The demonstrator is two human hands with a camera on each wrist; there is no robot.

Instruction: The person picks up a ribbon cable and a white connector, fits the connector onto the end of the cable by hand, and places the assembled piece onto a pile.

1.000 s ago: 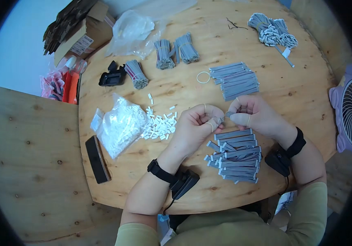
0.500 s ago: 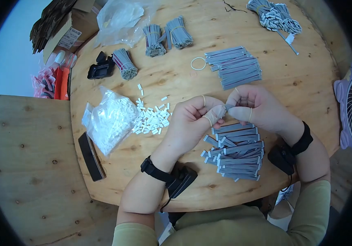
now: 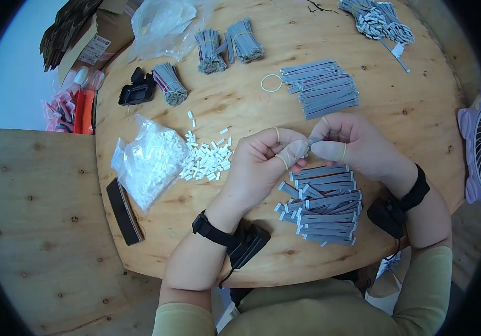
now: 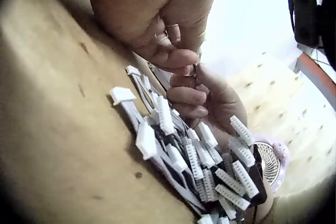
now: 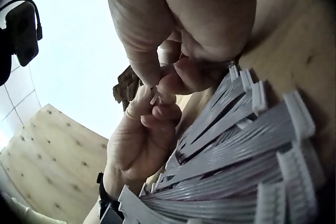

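While both hands work fingertips close together, left hand [image 3: 254, 173] pinches a small white piece [image 5: 154, 99]; right hand [image 3: 358, 148] pinches a grey cable [image 3: 313, 141], at three o'clock from it. Cable's axis looks roughly nine-to-three; contact, cannot tell. Loose white connectors [image 3: 209, 161] at nine o'clock, left hand nearer. Cable pile [image 3: 330, 211] near, about five o'clock.

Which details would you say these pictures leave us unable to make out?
Head view: what the left hand and right hand pinch, mostly hidden in their grip.
Head view: print on the carton label, too small.
Head view: the plastic sheet, cut off by the top edge.
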